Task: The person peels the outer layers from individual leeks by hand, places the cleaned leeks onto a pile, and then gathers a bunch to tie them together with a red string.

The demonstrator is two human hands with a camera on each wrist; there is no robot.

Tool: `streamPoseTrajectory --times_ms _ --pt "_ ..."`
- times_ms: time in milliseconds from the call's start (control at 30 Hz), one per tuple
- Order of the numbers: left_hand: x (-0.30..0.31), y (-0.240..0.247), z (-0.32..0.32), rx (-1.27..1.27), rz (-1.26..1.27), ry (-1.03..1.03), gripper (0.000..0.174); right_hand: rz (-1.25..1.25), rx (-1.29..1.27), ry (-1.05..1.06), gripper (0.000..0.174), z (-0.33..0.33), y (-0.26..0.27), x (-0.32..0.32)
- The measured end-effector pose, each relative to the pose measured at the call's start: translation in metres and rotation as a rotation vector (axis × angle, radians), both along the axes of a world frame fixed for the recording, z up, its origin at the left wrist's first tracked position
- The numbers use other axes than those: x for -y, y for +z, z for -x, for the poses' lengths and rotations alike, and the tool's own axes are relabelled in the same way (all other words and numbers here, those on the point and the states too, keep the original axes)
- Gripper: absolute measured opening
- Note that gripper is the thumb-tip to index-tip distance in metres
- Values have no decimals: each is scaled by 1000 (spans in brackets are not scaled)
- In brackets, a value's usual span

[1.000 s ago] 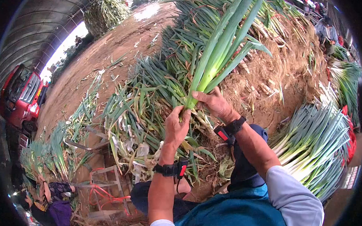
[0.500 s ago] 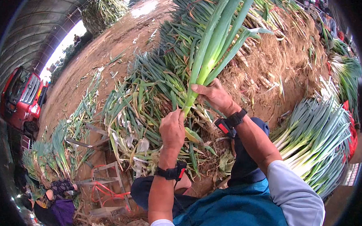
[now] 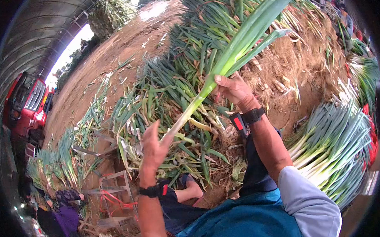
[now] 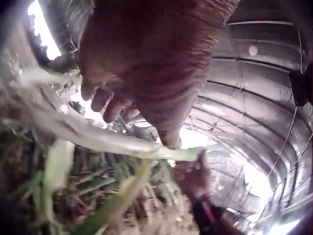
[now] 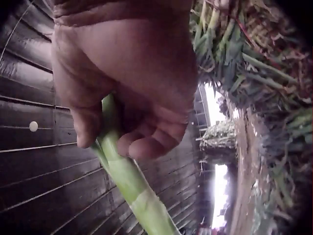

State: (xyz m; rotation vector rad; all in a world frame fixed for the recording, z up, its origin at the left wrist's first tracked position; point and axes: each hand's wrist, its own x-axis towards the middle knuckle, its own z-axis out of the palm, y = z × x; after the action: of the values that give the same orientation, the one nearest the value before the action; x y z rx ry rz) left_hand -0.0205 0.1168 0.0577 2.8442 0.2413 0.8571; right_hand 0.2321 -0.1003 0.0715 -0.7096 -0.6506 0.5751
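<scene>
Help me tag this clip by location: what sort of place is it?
Probably a produce-handling shed: it shows an arched, ribbed roof, a big heap of green onions and a red truck.

No text, label, brand, number or sign can be read in any of the 3 views. On the red truck [image 3: 28,104] at the left of the head view, the front is too small and blurred for any lettering or plate number to be made out. The 2 black wrist units, 1 on the person's left wrist [image 3: 153,191] and 1 on the right [image 3: 237,124], each show a red patch with no legible mark. The red wrapping [image 3: 372,140] at the far right shows no readable print either.
</scene>
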Motion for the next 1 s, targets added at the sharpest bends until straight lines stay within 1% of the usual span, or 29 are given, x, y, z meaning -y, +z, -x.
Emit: streamPoseTrajectory --times_ms 33,67,100,133,167,200,233,267,300,367,433,467,567,600,700,733,833,867,967,1000 --pt "23 19 -13 1 5 -86 55 -20 -8 53 41 3 5 -3" --pt "32 22 -26 -123 276 -120 51 -70 -13 110 50 0 -3 -12" --pt "40 23 -35 -246 549 -158 48 -79 -16 79 54 5 -6 -20" --pt "42 10 -44 -151 466 -90 37 -84 -22 40 59 15 -9 -27" --pt "45 -1 -50 -95 344 -17 36 -89 -31 -10 64 22 -12 -31" --pt "51 -12 -53 -43 226 47 35 -36 -61 -37 62 27 -14 -31" --pt "56 -27 -55 10 115 112 34 -3 -135 -72 51 27 -23 -38" --pt "58 -44 -58 93 104 63 36 57 -192 -52 46 25 -32 -37" --pt "66 -47 -58 31 185 80 39 113 -249 -28 42 24 -34 -36" --pt "72 -50 -61 11 272 3 42 56 -312 35 38 25 -40 -33" --pt "73 -48 -67 -9 342 -9 46 -12 -404 104 34 21 -35 -31" --pt "75 -49 -67 -26 381 -14 47 -46 -393 148 28 20 -35 -28" --pt "81 -37 -82 203 93 -70 48 -99 -391 112 26 26 -31 -29" --pt "81 -37 -88 233 148 -92 48 -53 -395 117 26 31 -28 -26" --pt "87 -30 -96 -22 563 -65 36 -47 -326 157 26 35 -30 -28" --pt "89 -26 -95 -39 573 -91 31 -48 -339 160 25 34 -30 -28" --pt "81 -28 -91 -147 722 -169 30 -99 -324 163 24 35 -30 -29" --pt "78 -26 -86 -230 903 -138 31 -68 -323 162 24 35 -29 -28" --pt "59 -45 -79 -162 1181 -203 31 -59 -319 199 24 36 -25 -25" --pt "65 -40 -80 -120 1234 -205 31 -49 -313 200 23 37 -26 -26"
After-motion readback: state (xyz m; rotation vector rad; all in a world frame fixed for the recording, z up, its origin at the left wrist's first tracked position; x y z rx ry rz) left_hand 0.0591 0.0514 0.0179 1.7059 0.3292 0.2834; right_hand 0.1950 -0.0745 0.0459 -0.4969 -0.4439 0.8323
